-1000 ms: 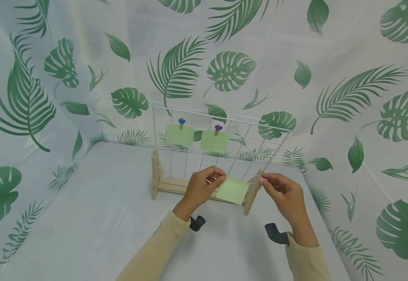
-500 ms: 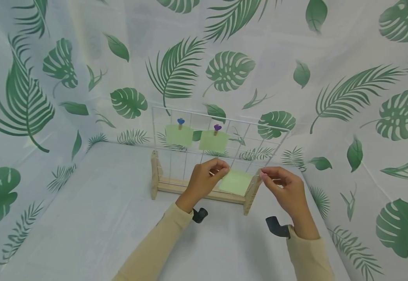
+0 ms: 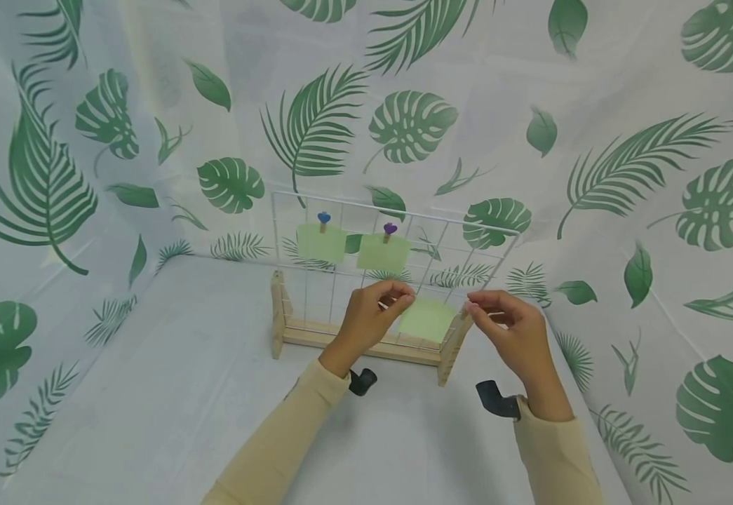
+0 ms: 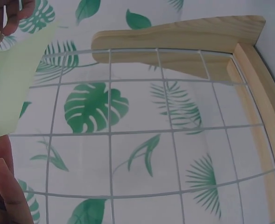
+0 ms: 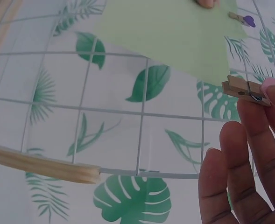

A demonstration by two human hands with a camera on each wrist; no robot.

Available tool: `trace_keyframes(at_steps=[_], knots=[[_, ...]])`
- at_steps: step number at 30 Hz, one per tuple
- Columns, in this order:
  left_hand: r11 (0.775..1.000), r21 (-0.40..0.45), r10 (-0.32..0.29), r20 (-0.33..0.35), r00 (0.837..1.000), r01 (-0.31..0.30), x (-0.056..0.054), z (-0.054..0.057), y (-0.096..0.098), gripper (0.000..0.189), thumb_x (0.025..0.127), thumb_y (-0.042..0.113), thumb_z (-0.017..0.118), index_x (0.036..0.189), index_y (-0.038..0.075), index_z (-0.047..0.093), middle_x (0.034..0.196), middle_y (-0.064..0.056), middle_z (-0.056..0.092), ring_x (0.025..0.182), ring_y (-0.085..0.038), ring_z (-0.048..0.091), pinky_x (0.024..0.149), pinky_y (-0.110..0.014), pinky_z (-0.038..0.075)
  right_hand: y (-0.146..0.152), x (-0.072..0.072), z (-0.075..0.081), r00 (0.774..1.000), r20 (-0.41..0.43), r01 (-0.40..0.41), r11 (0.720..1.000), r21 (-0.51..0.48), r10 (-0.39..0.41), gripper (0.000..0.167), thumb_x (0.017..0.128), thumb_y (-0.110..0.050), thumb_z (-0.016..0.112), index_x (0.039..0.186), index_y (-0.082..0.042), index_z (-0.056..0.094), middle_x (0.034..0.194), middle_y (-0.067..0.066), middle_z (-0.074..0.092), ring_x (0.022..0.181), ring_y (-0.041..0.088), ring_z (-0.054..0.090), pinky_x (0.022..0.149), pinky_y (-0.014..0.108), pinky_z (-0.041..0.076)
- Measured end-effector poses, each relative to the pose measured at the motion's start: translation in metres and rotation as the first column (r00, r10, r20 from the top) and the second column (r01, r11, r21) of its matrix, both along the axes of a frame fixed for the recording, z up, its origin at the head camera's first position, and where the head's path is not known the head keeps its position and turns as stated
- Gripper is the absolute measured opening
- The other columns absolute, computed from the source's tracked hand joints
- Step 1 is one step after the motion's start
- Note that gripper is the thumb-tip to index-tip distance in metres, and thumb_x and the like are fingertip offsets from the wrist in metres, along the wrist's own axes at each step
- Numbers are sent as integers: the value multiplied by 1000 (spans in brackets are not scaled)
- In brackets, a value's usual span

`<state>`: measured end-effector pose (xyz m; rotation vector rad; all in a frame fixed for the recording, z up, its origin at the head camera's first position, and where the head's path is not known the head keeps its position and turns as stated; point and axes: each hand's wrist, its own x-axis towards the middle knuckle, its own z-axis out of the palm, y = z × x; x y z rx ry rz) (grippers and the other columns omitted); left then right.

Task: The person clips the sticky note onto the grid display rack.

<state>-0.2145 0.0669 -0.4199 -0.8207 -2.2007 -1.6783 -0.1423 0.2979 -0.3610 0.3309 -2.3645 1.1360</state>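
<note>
My left hand [image 3: 369, 319] pinches a pale green sheet of paper [image 3: 428, 319] by its left edge. The sheet is tilted in front of the lower right part of a white wire grid [image 4: 110, 107]. In the right wrist view, my right hand [image 5: 254, 154] pinches a small wooden clothespin [image 5: 244, 89] with a pink decoration between thumb and index finger. Its jaws point towards the sheet and stand apart from it. Two more green sheets hang on the grid, one under a blue heart clothespin [image 3: 324, 219], the other under a purple heart clothespin [image 3: 391, 229].
A wooden stand [image 3: 315, 337] holds the grid upright on a white-covered table [image 3: 170, 393]. Behind it hangs a white cloth with green leaf prints [image 3: 413, 126]. A black curved piece [image 3: 497, 400] projects at the right wrist, another [image 3: 362, 382] at the left.
Both hands have risen slightly. The held sheet has moved up and a little right, nearer the grid's middle rows. The hanging sheets have stayed in place.
</note>
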Motion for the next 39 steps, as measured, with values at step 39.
trace_keyframes(at_steps=[39], knots=[[999,18,40,-10,999,-40,-10,12,9,13,105,19,73,110,8,78,100,-6,80,79,-14,70,73,-22,55,0,-12,19,999,-33,36,999,2,-36,14,98,1,77,112,6,77,107,23,77,93,-12,60,85,6,47]])
